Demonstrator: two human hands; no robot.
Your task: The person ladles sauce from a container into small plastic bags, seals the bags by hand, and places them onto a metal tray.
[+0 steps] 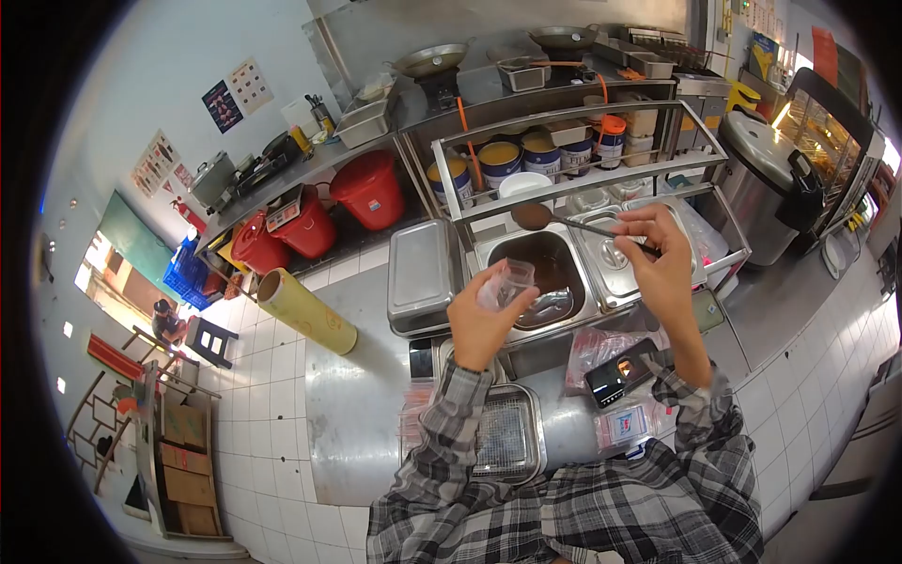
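My left hand (477, 329) is closed around a small clear plastic cup (515, 275), over the near left part of a steel pan (594, 299) of dark brown liquid (540, 256). In my right hand (661, 268) is the dark handle of a ladle (533, 217). Its bowl, with brown sauce on it, is above the far edge of the pan, apart from the cup. A shiny patch shows at the pan's near end; I cannot tell what it is. Beside the pan, under my right hand, lies a steel lid with a knob (611, 252).
Left of the pan is a lidded steel container (420, 273); a yellowish roll (308, 312) stands further left. Nearer me are a wire rack in a tray (505, 434), a phone (622, 374) and plastic bags (589, 352). A metal frame (573, 120) rises behind the pans.
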